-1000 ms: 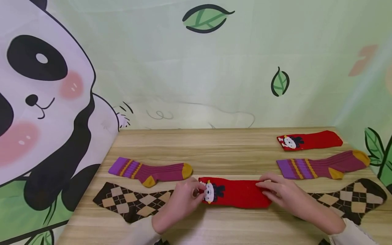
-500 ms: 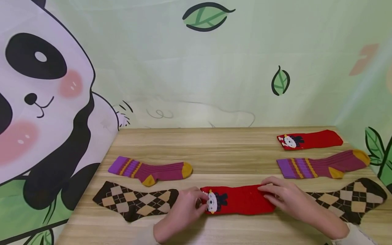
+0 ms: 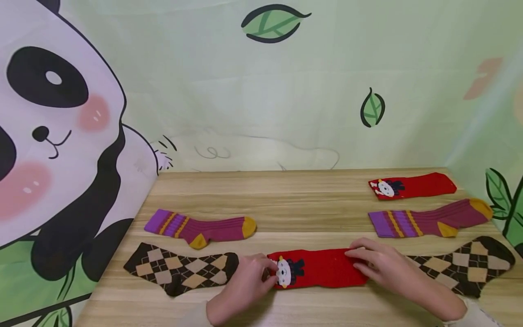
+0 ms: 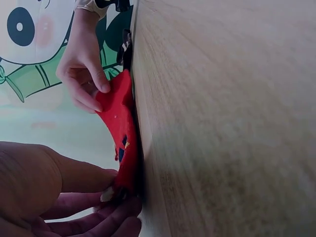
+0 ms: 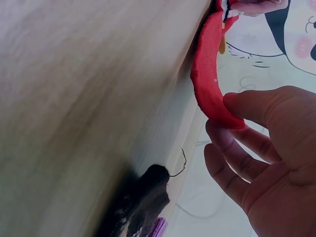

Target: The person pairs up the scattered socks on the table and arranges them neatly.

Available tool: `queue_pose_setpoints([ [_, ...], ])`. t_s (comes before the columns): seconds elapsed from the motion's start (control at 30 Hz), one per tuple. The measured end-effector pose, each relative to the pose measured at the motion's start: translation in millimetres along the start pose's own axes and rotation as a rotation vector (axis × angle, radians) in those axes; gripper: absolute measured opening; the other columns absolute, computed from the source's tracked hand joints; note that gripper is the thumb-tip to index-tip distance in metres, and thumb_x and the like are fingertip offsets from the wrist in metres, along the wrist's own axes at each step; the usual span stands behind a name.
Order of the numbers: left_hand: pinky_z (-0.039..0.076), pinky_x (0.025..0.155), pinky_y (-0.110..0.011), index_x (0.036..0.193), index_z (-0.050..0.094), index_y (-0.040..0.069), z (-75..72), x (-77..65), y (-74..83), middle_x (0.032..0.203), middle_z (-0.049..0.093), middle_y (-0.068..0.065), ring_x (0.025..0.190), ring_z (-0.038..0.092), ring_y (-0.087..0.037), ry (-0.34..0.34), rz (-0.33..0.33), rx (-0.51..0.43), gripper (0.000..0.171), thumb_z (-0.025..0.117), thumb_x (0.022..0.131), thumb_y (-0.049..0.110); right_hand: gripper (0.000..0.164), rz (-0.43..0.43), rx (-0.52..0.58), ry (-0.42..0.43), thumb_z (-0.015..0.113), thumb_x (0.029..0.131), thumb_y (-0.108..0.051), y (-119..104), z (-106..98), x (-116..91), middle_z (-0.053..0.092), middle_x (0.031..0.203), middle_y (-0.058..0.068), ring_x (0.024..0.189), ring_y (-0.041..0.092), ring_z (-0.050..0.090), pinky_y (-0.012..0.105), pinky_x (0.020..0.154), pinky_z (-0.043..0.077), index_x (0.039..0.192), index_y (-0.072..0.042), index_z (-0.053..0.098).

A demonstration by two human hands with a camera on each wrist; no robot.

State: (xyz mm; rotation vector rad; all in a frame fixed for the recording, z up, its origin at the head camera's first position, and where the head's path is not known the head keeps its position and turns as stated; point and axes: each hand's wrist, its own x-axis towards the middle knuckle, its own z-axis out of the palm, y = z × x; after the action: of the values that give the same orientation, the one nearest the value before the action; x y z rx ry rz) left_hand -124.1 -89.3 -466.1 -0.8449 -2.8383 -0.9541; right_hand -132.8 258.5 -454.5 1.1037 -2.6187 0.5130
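Note:
A red sock (image 3: 323, 268) with a white-faced cartoon animal near its cuff stretches between my two hands, low over the front of the table. At its cuff end, my left hand (image 3: 248, 280) pinches the fabric between thumb and fingers. My right hand (image 3: 386, 267) pinches the opposite, toe end; in the right wrist view the thumb (image 5: 247, 104) lies on one face and fingers on the other. The left wrist view shows the sock (image 4: 118, 111) bowed, its ends raised beside the tabletop. Part of the cuff is hidden by my left fingers.
A matching red sock (image 3: 425, 186) lies at the back right. Below it are a purple-and-mustard sock (image 3: 433, 220) and an argyle sock (image 3: 470, 263). At left lie another purple-and-mustard sock (image 3: 204, 229) and argyle sock (image 3: 184, 270). A panda-printed cloth (image 3: 253, 104) hangs behind the table.
Over the last second both hands have brought the red sock nearer the person and slightly right. In the last half second it has barely moved. The other socks stay put.

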Motion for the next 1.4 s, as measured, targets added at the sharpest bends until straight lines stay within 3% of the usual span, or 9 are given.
queue_pose_setpoints([
  [0.33,0.044,0.054,-0.015,0.094,0.081,0.010,1.4,-0.5,-4.9,0.084,0.072,0.004,0.063,0.050,0.003,-0.009,-0.039,0.074,0.013,0.085,0.082,0.011,0.028,0.051,0.001,-0.066,0.085,0.082,-0.006,1.5,-0.7,-0.7,0.067,0.108,-0.002,0.090,0.012,0.066,0.028,0.073,0.059,0.109,-0.010,0.079],
  [0.73,0.046,0.058,-0.015,0.092,0.081,0.011,0.8,2.0,-5.7,0.083,0.070,0.005,0.068,0.056,0.002,-0.034,-0.037,0.127,0.010,0.085,0.083,0.013,0.029,0.101,-0.026,-0.227,0.087,0.082,-0.011,7.1,3.3,1.2,0.068,0.107,0.001,0.094,0.018,0.067,0.037,0.078,0.060,0.110,-0.009,0.078],
  [1.4,0.044,0.055,-0.016,0.089,0.081,0.014,-0.7,3.6,-4.5,0.080,0.064,0.008,0.067,0.052,0.003,-0.079,-0.021,0.200,0.007,0.085,0.084,0.016,0.027,0.113,-0.028,-0.262,0.085,0.083,-0.012,7.7,3.7,0.7,0.067,0.106,-0.001,0.095,0.018,0.065,0.037,0.079,0.059,0.109,-0.011,0.079],
])
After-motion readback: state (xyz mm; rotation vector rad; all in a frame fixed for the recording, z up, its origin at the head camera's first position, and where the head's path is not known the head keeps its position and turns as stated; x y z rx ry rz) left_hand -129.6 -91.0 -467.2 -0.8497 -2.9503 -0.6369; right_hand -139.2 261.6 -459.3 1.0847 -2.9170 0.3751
